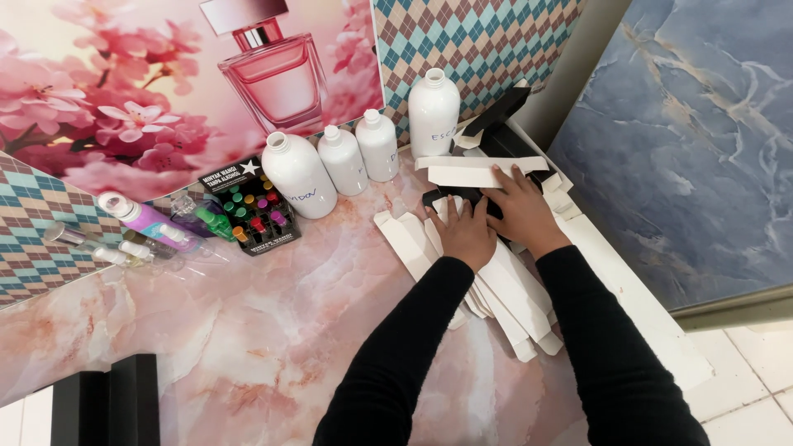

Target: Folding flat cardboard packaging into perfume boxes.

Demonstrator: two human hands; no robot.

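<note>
Flat white carton blanks (496,285) lie fanned on the pink marbled counter (248,330), long axes running from near the bottles toward the counter's right edge, close beside the wall. Left hand (465,234) and right hand (520,211) rest on the stack's far end, fingers (504,180) spread flat, pressing a black carton (462,196). Four white bottles (297,175) stand just beyond the stack. Open counter lies left of the stack.

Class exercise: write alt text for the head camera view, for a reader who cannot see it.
Two hands in black sleeves, left hand and right hand, press on a pile of flat white cartons on a pink marbled table. Four white plastic bottles and a black tray of small coloured vials stand behind, by a perfume poster.
</note>
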